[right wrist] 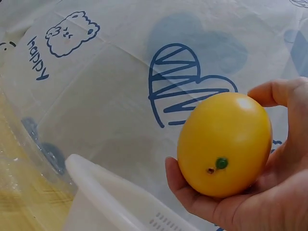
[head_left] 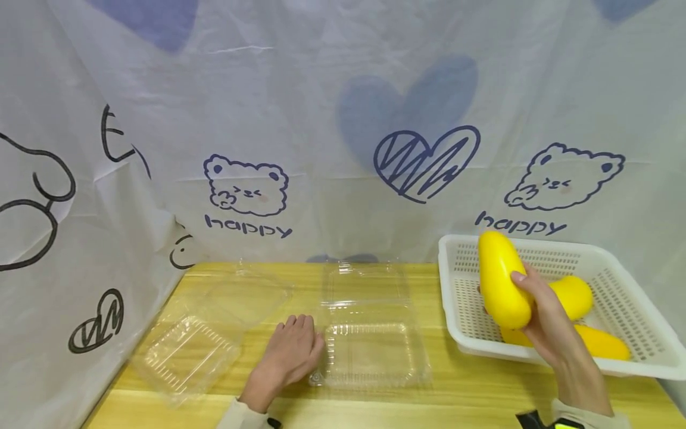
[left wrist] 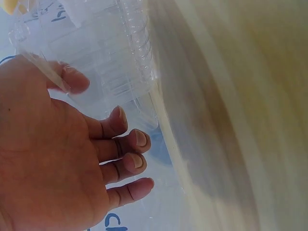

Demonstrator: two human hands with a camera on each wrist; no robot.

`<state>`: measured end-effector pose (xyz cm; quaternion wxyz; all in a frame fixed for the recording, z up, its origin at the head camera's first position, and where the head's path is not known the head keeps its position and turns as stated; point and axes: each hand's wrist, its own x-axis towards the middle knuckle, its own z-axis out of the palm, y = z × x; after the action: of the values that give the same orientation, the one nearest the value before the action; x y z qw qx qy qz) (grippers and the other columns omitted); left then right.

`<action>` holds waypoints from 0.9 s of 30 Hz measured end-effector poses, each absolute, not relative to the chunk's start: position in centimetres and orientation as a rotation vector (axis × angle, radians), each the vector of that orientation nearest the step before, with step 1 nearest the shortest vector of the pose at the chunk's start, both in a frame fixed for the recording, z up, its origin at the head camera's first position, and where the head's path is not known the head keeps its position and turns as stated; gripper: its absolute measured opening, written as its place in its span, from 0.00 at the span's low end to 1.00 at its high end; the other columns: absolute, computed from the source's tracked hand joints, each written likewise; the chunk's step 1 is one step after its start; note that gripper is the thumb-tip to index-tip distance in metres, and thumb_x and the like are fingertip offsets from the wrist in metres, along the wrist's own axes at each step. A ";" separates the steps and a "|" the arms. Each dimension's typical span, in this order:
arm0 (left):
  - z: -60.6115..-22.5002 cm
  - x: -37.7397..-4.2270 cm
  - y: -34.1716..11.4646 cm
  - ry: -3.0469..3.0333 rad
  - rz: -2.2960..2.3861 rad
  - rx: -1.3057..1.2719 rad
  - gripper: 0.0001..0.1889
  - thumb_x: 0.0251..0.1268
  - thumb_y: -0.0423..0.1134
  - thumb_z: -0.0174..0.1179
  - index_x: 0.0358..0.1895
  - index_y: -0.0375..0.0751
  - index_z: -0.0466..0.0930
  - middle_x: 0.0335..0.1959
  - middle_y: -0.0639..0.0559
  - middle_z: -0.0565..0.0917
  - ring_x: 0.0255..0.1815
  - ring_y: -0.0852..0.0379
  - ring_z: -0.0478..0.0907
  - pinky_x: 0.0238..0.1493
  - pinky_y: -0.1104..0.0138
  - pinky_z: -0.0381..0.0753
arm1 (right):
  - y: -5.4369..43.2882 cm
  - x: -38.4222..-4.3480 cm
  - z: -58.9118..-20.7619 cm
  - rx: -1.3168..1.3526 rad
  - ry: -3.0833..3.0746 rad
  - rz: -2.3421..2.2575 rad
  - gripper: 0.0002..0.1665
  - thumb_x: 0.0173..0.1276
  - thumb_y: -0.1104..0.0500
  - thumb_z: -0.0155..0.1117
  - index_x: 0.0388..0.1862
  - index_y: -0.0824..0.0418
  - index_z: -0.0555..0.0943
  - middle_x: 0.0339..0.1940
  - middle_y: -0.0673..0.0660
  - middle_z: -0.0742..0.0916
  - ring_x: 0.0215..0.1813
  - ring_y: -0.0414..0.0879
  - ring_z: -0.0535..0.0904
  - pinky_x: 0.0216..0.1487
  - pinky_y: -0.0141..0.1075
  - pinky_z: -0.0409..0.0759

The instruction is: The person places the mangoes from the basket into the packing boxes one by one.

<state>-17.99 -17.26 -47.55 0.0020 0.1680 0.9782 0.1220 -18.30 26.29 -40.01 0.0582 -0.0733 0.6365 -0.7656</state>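
Observation:
My right hand (head_left: 549,319) grips a yellow mango (head_left: 502,280) above the white basket, thumb on one side. In the right wrist view the mango (right wrist: 226,144) shows its end with a small green spot, fingers wrapped beneath it. More yellow mangoes (head_left: 573,298) lie in the basket (head_left: 455,333) under that hand. My left hand (head_left: 292,348) is low over the table with loosely bent fingers, at the left side of an unfolded clear plastic clamshell box (head_left: 370,354). In the left wrist view, the left hand's thumb (left wrist: 76,81) overlaps the box's edge (left wrist: 139,48).
Another clear plastic box (head_left: 187,351) lies unfolded on the wood-patterned table (head_left: 343,411) at the left. A white curtain (head_left: 332,179) with printed bears and hearts hangs behind the table and along its left side.

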 end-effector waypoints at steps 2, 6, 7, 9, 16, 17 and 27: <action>-47.5 -17.9 -17.3 3.052 0.402 0.524 0.13 0.78 0.44 0.43 0.33 0.42 0.65 0.29 0.49 0.67 0.34 0.52 0.64 0.40 0.58 0.68 | 26.2 -18.1 -40.3 -0.236 1.934 -2.321 0.30 0.85 0.50 0.39 0.80 0.51 0.48 0.57 0.52 0.78 0.53 0.44 0.81 0.50 0.42 0.83; -47.3 -17.8 -17.4 3.025 0.424 0.519 0.12 0.76 0.44 0.45 0.34 0.42 0.64 0.29 0.49 0.66 0.34 0.51 0.63 0.39 0.58 0.67 | 25.9 -17.9 -40.6 -0.239 1.961 -2.312 0.31 0.85 0.50 0.39 0.81 0.51 0.48 0.56 0.52 0.77 0.51 0.44 0.80 0.50 0.40 0.83; -47.3 -17.8 -17.4 3.026 0.432 0.523 0.12 0.76 0.44 0.44 0.33 0.42 0.64 0.29 0.49 0.66 0.33 0.51 0.63 0.39 0.59 0.66 | 25.8 -17.9 -40.5 -0.234 1.963 -2.310 0.31 0.85 0.50 0.39 0.81 0.51 0.48 0.56 0.52 0.76 0.51 0.44 0.79 0.50 0.40 0.83; -47.3 -17.7 -17.4 3.034 0.434 0.536 0.11 0.76 0.42 0.44 0.33 0.42 0.64 0.28 0.49 0.65 0.33 0.52 0.62 0.38 0.60 0.65 | 25.5 -17.9 -40.5 -0.228 1.972 -2.300 0.32 0.85 0.49 0.40 0.82 0.51 0.47 0.56 0.52 0.76 0.51 0.44 0.79 0.50 0.39 0.82; -47.6 -17.7 -17.4 3.091 0.388 0.580 0.10 0.78 0.38 0.43 0.33 0.42 0.63 0.27 0.50 0.63 0.32 0.53 0.61 0.36 0.62 0.64 | 23.6 -18.0 -40.5 -0.334 1.863 -2.359 0.28 0.86 0.49 0.37 0.79 0.51 0.52 0.59 0.53 0.76 0.55 0.44 0.81 0.54 0.42 0.83; -47.6 -17.7 -17.4 3.095 0.380 0.586 0.10 0.78 0.38 0.42 0.33 0.42 0.63 0.27 0.50 0.63 0.32 0.53 0.60 0.36 0.62 0.63 | 23.3 -18.0 -40.5 -0.345 1.843 -2.370 0.27 0.86 0.49 0.37 0.79 0.50 0.53 0.59 0.53 0.77 0.55 0.45 0.81 0.54 0.43 0.83; -47.4 -17.9 -17.3 3.086 0.382 0.584 0.12 0.80 0.38 0.41 0.33 0.42 0.64 0.28 0.50 0.65 0.33 0.52 0.62 0.37 0.60 0.65 | 20.7 -17.8 -40.1 -0.364 1.852 -2.309 0.32 0.86 0.45 0.34 0.81 0.56 0.46 0.56 0.57 0.79 0.52 0.48 0.83 0.48 0.47 0.85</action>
<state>-17.95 -17.33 -47.40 -0.0113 0.1847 0.9753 0.1208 -17.80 20.72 -40.13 0.0798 -0.1217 0.6190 -0.7718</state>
